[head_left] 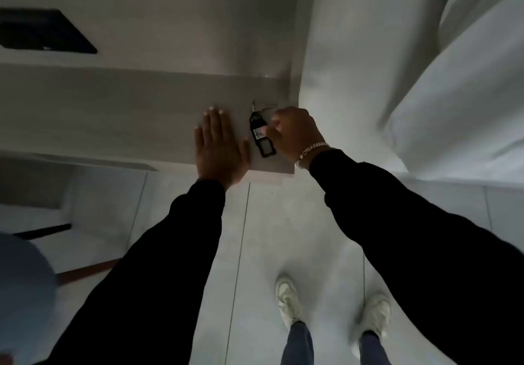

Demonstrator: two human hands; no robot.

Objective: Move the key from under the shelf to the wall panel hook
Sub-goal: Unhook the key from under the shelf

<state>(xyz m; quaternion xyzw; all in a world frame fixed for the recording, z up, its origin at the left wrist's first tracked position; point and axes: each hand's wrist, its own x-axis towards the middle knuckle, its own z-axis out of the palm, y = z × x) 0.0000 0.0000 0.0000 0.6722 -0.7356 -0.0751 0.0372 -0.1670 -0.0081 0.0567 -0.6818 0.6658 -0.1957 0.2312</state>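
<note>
Black key fob (pixel 262 135) lies against the grey panel (pixel 141 115), its thin metal ring uppermost, directly left of the right hand (pixel 295 135), whose fingertips pinch its label (wrist bears a chain bracelet (pixel 310 150)). Left hand (pixel 219 149), just left of the fob, presses flat and open-palmed on the panel.

black key fob (pixel 262 135), black sleeves (pixel 181 240), white shoes (pixel 287 298)

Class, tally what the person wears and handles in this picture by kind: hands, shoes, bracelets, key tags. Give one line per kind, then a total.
Hands: 2 (left, right)
Shoes: 2 ()
Bracelets: 1
Key tags: 1
Total: 6
</note>
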